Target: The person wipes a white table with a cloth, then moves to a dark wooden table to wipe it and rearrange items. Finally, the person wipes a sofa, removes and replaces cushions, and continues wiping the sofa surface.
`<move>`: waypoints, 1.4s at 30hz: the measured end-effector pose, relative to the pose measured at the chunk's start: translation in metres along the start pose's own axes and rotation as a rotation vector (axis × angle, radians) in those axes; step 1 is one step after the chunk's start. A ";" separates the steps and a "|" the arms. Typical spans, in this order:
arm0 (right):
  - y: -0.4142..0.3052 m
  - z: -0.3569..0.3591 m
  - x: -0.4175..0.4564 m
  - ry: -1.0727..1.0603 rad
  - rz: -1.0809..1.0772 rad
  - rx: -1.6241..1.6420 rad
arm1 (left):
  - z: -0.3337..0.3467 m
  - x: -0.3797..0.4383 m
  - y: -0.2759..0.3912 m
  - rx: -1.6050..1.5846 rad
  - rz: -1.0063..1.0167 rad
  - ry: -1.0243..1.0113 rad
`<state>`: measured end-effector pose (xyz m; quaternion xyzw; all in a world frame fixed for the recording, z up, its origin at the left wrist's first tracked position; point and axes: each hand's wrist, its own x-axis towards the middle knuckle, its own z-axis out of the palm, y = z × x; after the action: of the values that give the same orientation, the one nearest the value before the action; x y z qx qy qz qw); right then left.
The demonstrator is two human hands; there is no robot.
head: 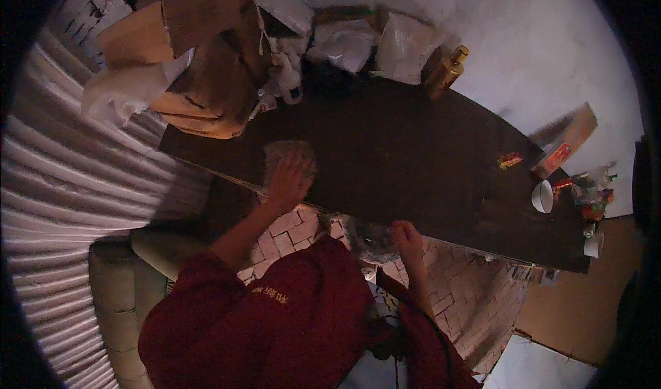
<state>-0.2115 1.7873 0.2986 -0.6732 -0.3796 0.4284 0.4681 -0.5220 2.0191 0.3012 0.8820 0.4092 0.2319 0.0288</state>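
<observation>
My left hand point(290, 181) lies flat, fingers spread, on a folded greyish cloth point(290, 149) near the front edge of a dark tabletop point(392, 141). At the table's front edge, right of my body, my right hand point(406, 234) is curled. Beside and below it hangs a crumpled, clear plastic bag point(372, 239); whether the fingers grip it, I cannot tell.
Cardboard boxes point(206, 89) stand at the back left, plastic bags point(343, 43) along the wall. A gold bottle point(447, 72) stands at the back edge. Rightward are a small red packet point(510, 161), a long box point(565, 141) and a white bowl point(542, 197). A padded seat point(113, 306) is lower left.
</observation>
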 end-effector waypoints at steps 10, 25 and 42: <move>-0.049 0.005 0.017 0.288 -0.306 -0.307 | 0.089 0.116 -0.020 0.149 0.062 0.118; -0.014 -0.022 0.020 0.477 -0.455 -0.678 | 0.011 0.031 0.047 -0.085 0.413 -0.402; -0.006 -0.007 0.047 0.776 -0.314 -0.972 | 0.128 0.186 0.066 -0.202 0.314 -0.280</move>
<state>-0.1890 1.8296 0.2951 -0.8510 -0.4278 -0.1412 0.2699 -0.3162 2.1302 0.2746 0.9510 0.2338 0.1488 0.1371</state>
